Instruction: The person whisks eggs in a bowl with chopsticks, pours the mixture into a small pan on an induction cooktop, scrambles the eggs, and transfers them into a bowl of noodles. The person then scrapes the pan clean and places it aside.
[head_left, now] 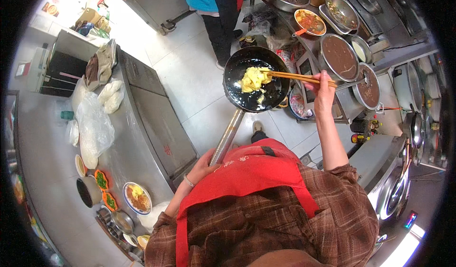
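Observation:
My left hand [202,170] is wrapped round the end of the long metal handle of a black frying pan [237,102], which I hold up in front of my body. Yellow scrambled egg [254,79] lies in the pan, with a smaller bit below it. Between the fingers of my right hand [323,92] is a pair of wooden chopsticks [290,76]. Their tips reach over the pan's right rim and touch the egg.
To the left, a steel counter [136,145] holds a plastic bag [93,124] and a bowl of noodles with egg [137,198]. Pots of brown sauce [339,57] stand at the right. Ahead, another person [219,24] stands on the tiled floor.

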{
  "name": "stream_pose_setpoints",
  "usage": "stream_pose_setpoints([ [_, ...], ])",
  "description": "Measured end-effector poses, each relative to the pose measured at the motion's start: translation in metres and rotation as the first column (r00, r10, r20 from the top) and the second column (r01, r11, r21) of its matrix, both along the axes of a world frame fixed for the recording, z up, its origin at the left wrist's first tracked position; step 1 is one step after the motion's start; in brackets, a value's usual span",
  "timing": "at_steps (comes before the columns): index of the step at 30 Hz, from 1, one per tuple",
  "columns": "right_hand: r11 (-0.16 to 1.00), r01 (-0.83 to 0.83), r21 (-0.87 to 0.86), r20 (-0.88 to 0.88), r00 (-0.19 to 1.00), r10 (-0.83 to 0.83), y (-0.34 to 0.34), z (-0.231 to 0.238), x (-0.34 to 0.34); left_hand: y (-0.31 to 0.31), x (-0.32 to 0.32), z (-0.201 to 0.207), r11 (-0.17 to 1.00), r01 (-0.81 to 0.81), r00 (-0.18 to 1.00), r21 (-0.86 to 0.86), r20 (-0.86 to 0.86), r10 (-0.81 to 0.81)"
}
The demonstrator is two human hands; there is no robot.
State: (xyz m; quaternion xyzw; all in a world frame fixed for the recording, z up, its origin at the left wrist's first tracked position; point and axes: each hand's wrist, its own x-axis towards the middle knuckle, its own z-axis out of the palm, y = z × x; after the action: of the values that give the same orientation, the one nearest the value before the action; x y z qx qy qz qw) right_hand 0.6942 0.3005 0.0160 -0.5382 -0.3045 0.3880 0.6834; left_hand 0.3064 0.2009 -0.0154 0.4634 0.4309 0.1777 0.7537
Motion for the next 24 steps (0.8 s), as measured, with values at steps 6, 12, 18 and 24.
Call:
stream_pose_setpoints([
  [6, 0.994, 0.105, 0.011, -0.247, 0.964, -0.099, 0.043, -0.007, 0.057, 0.06, 0.043, 0.0, 0.998, 0.059, 0.998, -0.021, -0.017, -0.059],
  [12, 0.973, 0.19, 0.128, -0.254, 0.955, -0.153, 0.102, 0.014, 0.135, 0.111, 0.091, 0.004, 1.0, 0.009, 1.0, -0.024, 0.025, -0.009],
  [18, 0.92, 0.296, 0.256, -0.163, 0.952, -0.26, 0.16, 0.025, 0.236, 0.147, 0.132, 0.012, 0.997, -0.02, 1.0, -0.072, -0.014, 0.019],
  [24, 0.918, 0.358, 0.169, 0.028, 0.929, -0.368, 0.222, -0.028, 0.286, 0.162, 0.153, 0.023, 0.994, -0.07, 0.996, -0.088, -0.057, 0.065],
])
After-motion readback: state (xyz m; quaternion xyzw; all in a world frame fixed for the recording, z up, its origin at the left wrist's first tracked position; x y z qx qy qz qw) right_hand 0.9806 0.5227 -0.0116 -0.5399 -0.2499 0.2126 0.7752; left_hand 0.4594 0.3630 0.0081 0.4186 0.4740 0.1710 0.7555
